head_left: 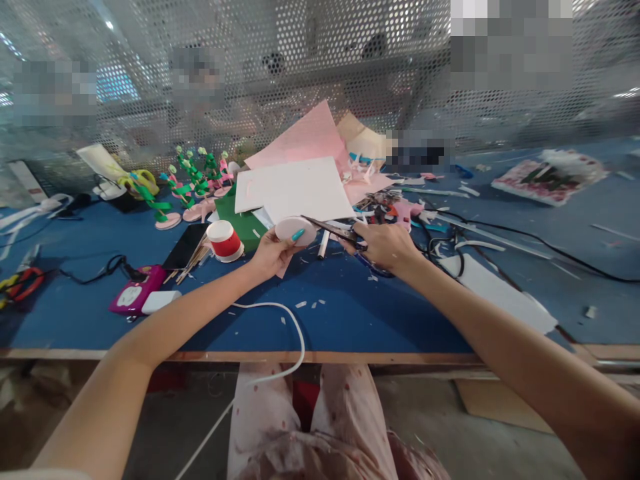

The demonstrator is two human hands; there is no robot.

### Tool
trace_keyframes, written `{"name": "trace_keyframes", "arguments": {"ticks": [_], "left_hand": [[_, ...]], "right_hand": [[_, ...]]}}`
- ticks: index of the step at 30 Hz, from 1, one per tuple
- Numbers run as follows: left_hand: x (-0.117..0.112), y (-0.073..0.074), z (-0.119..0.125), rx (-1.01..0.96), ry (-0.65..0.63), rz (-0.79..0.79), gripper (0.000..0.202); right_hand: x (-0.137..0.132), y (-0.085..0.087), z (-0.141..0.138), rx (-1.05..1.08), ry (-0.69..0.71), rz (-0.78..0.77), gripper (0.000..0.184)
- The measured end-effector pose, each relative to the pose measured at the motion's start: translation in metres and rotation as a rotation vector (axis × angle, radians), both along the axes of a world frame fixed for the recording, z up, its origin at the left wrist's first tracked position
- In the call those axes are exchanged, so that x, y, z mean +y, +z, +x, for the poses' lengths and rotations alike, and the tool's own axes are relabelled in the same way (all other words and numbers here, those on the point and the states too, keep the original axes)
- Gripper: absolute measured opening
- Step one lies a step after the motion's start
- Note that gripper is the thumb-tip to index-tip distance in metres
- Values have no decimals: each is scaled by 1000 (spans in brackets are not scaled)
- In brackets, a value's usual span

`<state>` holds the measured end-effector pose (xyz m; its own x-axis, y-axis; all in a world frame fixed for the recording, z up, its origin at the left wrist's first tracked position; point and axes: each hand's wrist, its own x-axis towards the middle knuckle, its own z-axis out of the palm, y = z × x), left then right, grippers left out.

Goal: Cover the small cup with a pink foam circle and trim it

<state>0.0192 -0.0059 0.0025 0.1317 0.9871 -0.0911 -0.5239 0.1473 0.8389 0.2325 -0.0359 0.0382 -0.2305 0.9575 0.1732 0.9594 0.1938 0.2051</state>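
My left hand (270, 256) pinches a pale round disc (287, 227), its thumb lying across the face. A small pink piece shows below those fingers. In my right hand (389, 247) is a pair of dark scissors (334, 231), held by the handles and pointing left. The blade tips meet the disc's upper right edge; whether they are cutting into it I cannot tell. Behind the disc lie white sheets (310, 190) over pink sheets (305, 137). Between the hands, below the scissors, lies a white pen-like stick (323, 245).
Left stand a red-and-white cup-like roll (225, 241), a dark phone (185, 247), thin sticks (194, 263), a purple device (137, 290) and several green-and-pink paper plants (193, 177). A white cable (293, 319) hangs over the front edge. Scraps and dark cords (525, 240) lie right.
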Motion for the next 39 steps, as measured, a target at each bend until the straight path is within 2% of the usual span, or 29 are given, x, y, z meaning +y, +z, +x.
{"name": "trace_keyframes", "arguments": {"ticks": [10, 17, 31, 39], "left_hand": [[1, 1, 0, -1, 13, -11, 30], [1, -1, 0, -14, -14, 6, 32], [0, -1, 0, -9, -30, 15, 38], [-1, 0, 0, 17, -26, 7, 35]], "right_hand": [[2, -1, 4, 145, -10, 68, 57], [3, 1, 3, 94, 31, -18, 55], [4, 1, 3, 75, 103, -63, 46], [2, -1, 0, 76, 98, -66, 52]]}}
